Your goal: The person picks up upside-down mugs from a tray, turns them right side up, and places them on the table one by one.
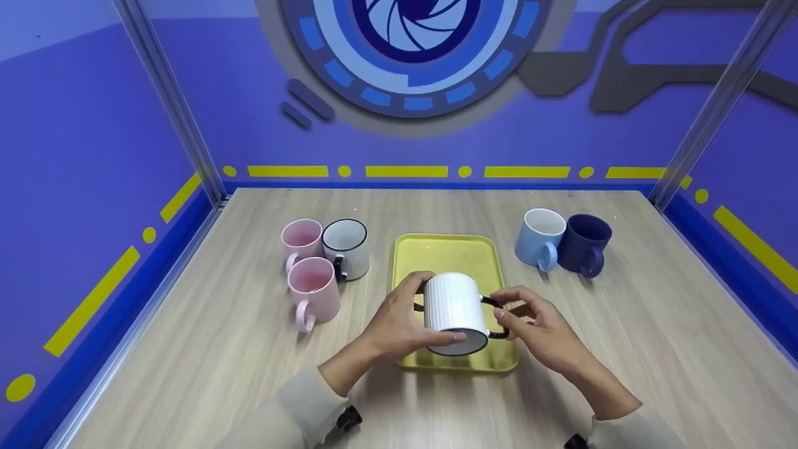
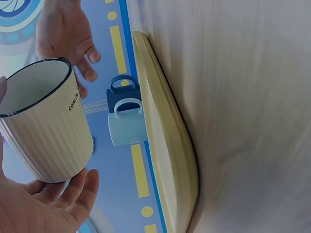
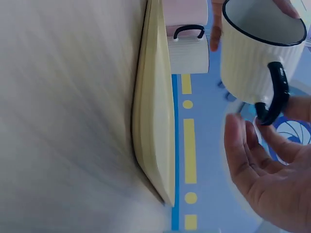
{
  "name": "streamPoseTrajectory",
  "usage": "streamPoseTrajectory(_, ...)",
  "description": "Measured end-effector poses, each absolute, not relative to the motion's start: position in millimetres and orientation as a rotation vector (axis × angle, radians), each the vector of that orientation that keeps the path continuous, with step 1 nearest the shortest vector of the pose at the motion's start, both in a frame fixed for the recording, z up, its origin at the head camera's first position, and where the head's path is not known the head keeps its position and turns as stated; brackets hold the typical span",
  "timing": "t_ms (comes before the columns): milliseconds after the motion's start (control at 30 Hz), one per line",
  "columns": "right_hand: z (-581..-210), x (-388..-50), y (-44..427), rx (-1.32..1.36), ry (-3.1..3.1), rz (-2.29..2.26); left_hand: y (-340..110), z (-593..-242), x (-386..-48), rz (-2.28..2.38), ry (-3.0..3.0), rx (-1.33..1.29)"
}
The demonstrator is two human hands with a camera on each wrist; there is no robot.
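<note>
A white ribbed mug (image 1: 455,302) with a black rim is held above a yellow tray (image 1: 444,246), tipped so its mouth faces me. My left hand (image 1: 399,321) grips its body, with the thumb by the rim and the fingers around the far side. In the left wrist view, dark lettering shows on the mug (image 2: 53,131). At the black handle (image 3: 279,92) is my right hand (image 1: 545,327), its thumb and forefinger pinching it. The other right fingers are loosely bent in the right wrist view. A small dark piece shows beside the left fingers; I cannot tell what it is.
Left of the tray stand two pink mugs (image 1: 321,299) and another white mug with a black rim (image 1: 354,255), close together. A light blue mug (image 1: 533,243) and a navy mug (image 1: 576,249) stand at the right. Blue panels (image 1: 93,187) enclose the wooden table (image 1: 237,324).
</note>
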State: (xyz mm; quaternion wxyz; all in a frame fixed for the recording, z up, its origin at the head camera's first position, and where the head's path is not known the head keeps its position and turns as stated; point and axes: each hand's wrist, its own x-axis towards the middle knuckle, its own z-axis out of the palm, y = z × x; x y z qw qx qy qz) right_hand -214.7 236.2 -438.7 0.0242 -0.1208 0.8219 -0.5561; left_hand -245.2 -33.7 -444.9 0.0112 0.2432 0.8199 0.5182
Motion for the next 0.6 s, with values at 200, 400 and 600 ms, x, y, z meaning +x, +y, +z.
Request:
streamPoseTrajectory(200,-440.1,-214.2,240.1,-0.668,2.609,-1.734,-35.0,-445.2,-247.8,1.662,2.446,0.587)
streamPoseTrajectory(400,-445.0,-213.3,240.6,-0.816,2.586,-1.6,-33.9,-444.4,-249.8,1.677,2.389,0.507)
streamPoseTrajectory(600,-448.0,-213.2,238.8,-0.939,2.589,-1.568,-32.4,-442.8,-251.3,1.676,2.318,0.439)
